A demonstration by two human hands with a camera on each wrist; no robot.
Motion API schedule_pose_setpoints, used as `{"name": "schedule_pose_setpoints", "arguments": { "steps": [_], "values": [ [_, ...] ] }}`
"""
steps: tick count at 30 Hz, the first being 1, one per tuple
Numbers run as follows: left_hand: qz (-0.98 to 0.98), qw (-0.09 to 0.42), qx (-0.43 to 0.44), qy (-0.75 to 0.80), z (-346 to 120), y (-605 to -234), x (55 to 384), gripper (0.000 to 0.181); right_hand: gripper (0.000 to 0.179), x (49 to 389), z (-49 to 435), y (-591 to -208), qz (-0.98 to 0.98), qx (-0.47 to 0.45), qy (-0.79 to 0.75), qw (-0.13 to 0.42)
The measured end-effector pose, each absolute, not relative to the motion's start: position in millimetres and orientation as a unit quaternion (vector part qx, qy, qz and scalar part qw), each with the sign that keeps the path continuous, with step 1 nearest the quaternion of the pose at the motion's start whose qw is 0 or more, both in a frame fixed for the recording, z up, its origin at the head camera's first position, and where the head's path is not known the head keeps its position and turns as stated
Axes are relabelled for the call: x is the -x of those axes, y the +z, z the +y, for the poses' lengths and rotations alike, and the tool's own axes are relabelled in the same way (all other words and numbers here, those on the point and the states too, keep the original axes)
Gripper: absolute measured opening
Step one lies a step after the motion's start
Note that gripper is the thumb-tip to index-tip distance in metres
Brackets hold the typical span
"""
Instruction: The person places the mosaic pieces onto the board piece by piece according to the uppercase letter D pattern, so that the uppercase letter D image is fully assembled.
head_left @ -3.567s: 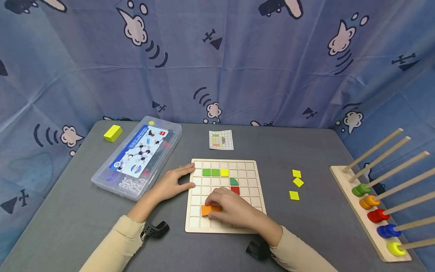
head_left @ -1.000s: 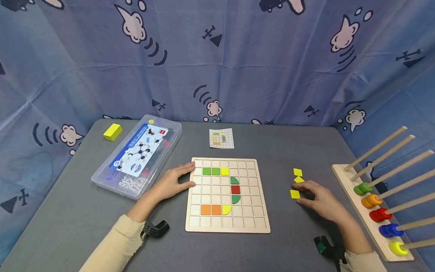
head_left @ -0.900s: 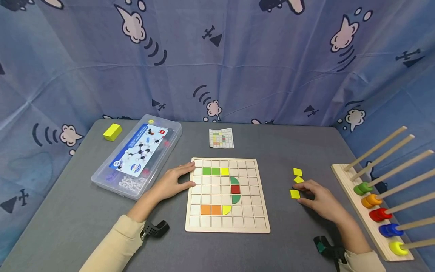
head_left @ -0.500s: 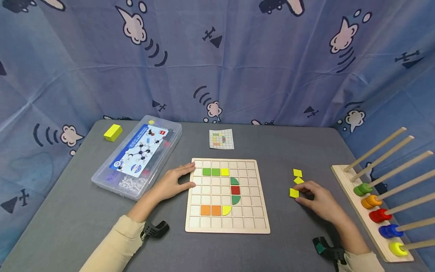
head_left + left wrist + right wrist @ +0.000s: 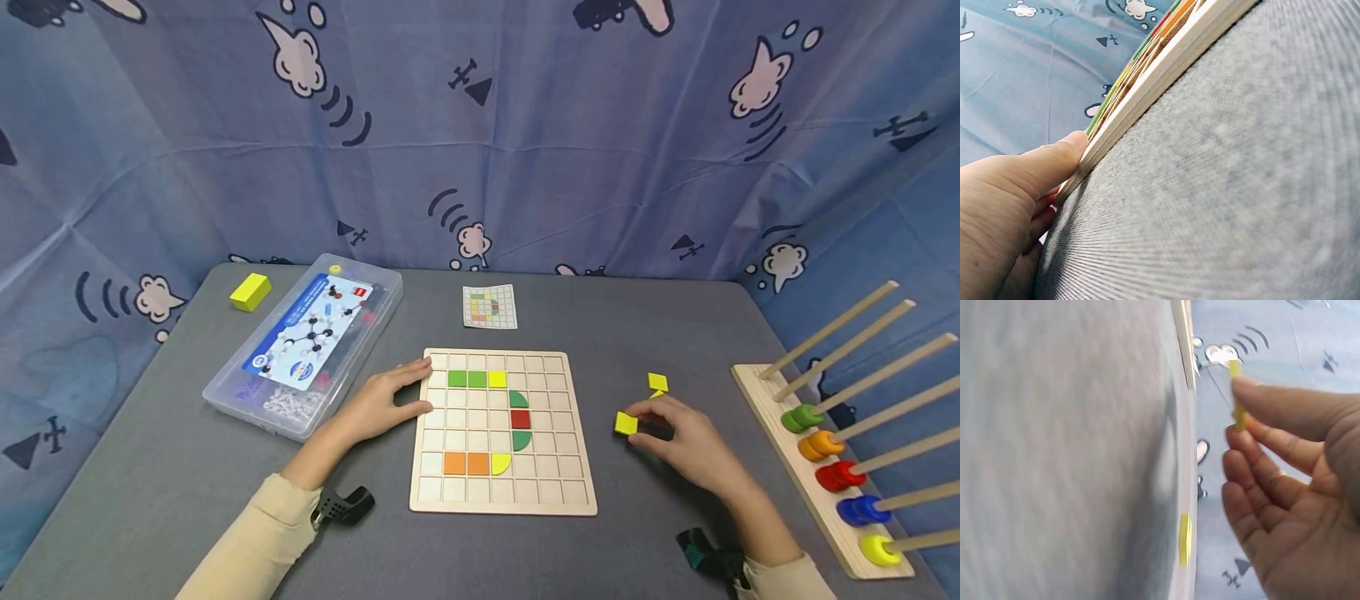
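Note:
My right hand (image 5: pixel 690 440) pinches a yellow square tile (image 5: pixel 626 423) between thumb and fingers, just above the table right of the wooden grid board (image 5: pixel 457 492). In the right wrist view the same tile (image 5: pixel 1238 394) appears edge-on at the thumb tip. My left hand (image 5: pixel 382 404) touches the board's left edge, its fingers nearly straight. On the board sit two green squares (image 5: pixel 467 379), a yellow square (image 5: pixel 497 379), two green rounded pieces (image 5: pixel 519 400), a red square (image 5: pixel 520 419), two orange squares (image 5: pixel 466 463) and a yellow rounded piece (image 5: pixel 500 463).
Beyond the right hand lie a yellow tile (image 5: pixel 657 381) and another mostly hidden one. A printed pattern card (image 5: pixel 490 307) lies behind the board. A clear plastic case (image 5: pixel 303 346) and yellow block (image 5: pixel 250 292) are at left, a wooden peg rack (image 5: pixel 817 475) at right.
Since the first frame, a yellow rounded piece and lower green piece have come into view on the board. My right hand went to the right-hand tiles, lifted the nearest one and moved it leftward.

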State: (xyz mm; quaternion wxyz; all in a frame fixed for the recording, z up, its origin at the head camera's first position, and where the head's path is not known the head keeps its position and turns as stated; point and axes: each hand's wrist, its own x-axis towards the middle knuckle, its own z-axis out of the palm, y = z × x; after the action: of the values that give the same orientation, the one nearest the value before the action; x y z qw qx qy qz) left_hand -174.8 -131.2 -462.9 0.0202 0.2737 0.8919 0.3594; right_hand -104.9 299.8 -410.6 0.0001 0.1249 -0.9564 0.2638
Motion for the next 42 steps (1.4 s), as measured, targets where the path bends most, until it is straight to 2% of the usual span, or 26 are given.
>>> {"name": "schedule_pose_setpoints", "arguments": {
  "steps": [13, 20, 30, 42],
  "values": [
    [0.891, 0.026, -0.272, 0.363, -131.2, -462.8, 174.5, 0.059, 0.031, 95.7, 231.3, -408.4, -0.933, -0.209, 0.293, -0.009],
    [0.890, 0.024, -0.274, 0.364, -130.8, -460.6, 173.0, 0.060, 0.027, 99.0, 187.5, -407.6, -0.919, -0.255, 0.300, -0.008],
    [0.890, 0.028, -0.274, 0.363, -131.0, -462.4, 173.2, 0.060, 0.024, 106.2, 138.5, -405.3, -0.924, -0.228, 0.307, -0.027],
    [0.888, 0.030, -0.272, 0.369, -131.9, -462.5, 174.7, 0.058, 0.022, 117.0, 109.7, -407.9, -0.920, -0.232, 0.313, -0.049]
  ]
}}
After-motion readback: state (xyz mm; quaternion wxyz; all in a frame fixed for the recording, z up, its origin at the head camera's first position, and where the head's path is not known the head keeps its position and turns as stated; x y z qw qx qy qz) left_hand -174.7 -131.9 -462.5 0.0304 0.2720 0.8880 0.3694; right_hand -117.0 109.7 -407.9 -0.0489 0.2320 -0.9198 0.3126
